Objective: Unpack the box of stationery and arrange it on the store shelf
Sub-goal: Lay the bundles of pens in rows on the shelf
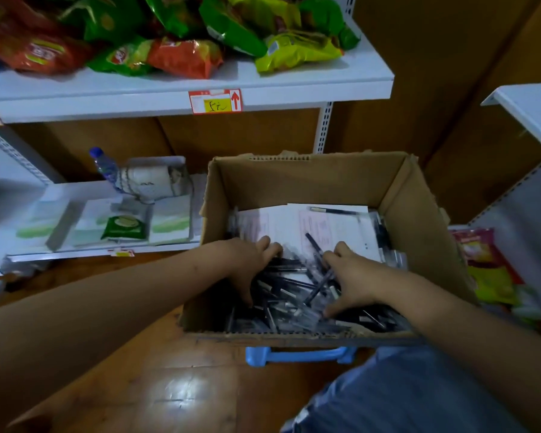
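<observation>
An open cardboard box [310,179] stands in front of me on a blue plastic stool [297,354]. Inside lies a heap of dark pens [294,295] over white paper sheets [334,226]. Both my hands are in the box on the pen heap. My left hand [250,260] reaches in from the left, its fingers curled down around a bunch of pens. My right hand [353,279] comes in from the right with fingers bent over the pens, closing the bunch from the other side. One single pen [331,210] lies on the paper at the back.
A white lower shelf [85,248] to the left holds tissue packs, a green packet [124,228], a water bottle [105,167] and a rolled bundle. The upper shelf [294,85] carries snack bags. More snack packets [484,267] lie at the right. The floor is wood.
</observation>
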